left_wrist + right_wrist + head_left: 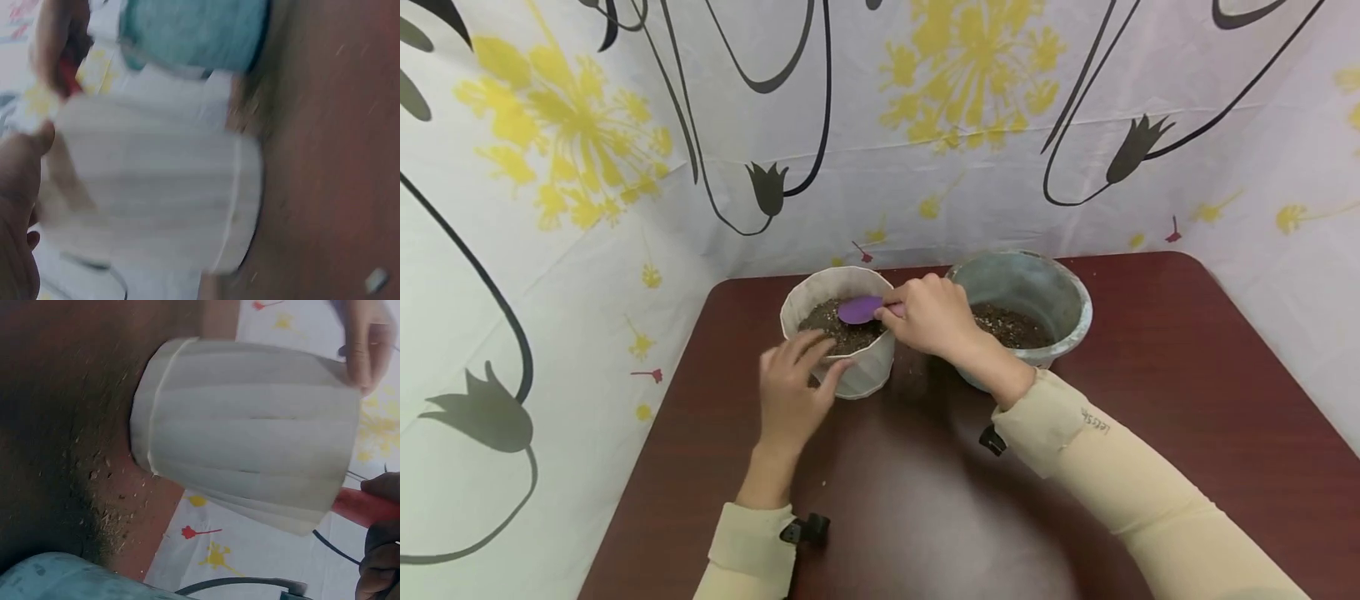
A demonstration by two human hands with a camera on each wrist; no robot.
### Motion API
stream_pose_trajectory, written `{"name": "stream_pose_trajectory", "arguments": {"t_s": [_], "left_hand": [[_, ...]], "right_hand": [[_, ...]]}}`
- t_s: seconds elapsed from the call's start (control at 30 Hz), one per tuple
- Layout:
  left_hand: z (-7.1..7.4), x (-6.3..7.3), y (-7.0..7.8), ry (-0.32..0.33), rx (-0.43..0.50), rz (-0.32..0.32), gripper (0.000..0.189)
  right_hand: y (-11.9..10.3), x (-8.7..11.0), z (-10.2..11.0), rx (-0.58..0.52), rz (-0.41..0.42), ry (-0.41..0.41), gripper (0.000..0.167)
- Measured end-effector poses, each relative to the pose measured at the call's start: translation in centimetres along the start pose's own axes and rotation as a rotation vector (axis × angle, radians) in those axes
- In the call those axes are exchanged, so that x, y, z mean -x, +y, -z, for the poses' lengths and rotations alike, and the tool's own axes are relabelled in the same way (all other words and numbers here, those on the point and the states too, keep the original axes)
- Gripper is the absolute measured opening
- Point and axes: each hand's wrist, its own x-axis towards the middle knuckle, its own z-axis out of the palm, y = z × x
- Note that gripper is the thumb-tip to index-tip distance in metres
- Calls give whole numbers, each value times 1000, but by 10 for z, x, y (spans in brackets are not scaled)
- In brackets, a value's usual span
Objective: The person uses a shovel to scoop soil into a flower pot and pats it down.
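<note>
A white flower pot (pixel 855 377) with ribbed sides stands upright, and dark soil (pixel 842 340) shows inside it. The left hand (pixel 793 385) holds this pot by its near left rim, the thumb outside; the other fingertips are partly hidden. Over the soil is the purple blade of a small trowel (pixel 859 310). The right hand (pixel 931 315) grips the trowel by its handle (pixel 362 507), which looks reddish in the right wrist view. Right of the white pot stands a larger blue-grey pot (pixel 1078 321), partly behind the right forearm, with soil (pixel 1015 327) low inside.
Both pots stand near the back of a dark red table (pixel 1195 400). Loose soil crumbs (pixel 112 531) lie on the tabletop between the pots. A white cloth (pixel 865 167) with printed flowers hangs behind and at the sides. A small pale bit (pixel 376 280) lies on the table.
</note>
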Motion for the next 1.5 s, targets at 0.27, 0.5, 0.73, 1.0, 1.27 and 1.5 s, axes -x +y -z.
{"name": "stream_pose_trajectory", "arguments": {"t_s": [0.27,0.5,0.73,1.0,1.27,1.5], "left_hand": [[1,3,-6,40,36,15,26],[-15,2,20,119,-47,75,28],[-3,-6,-2,-8,17,39,32],[-18,0,3,98,173,30,20],[-20,5,7,78,117,16,28],[-11,2,-5,71,248,14,23]], "right_hand": [[-4,2,4,-63,63,57,20],[0,1,-13,-77,143,33,19],[8,0,5,-54,64,82,17],[7,0,-1,-48,65,26,20],[6,3,10,-56,29,39,18],[2,6,1,-18,42,46,18]]}}
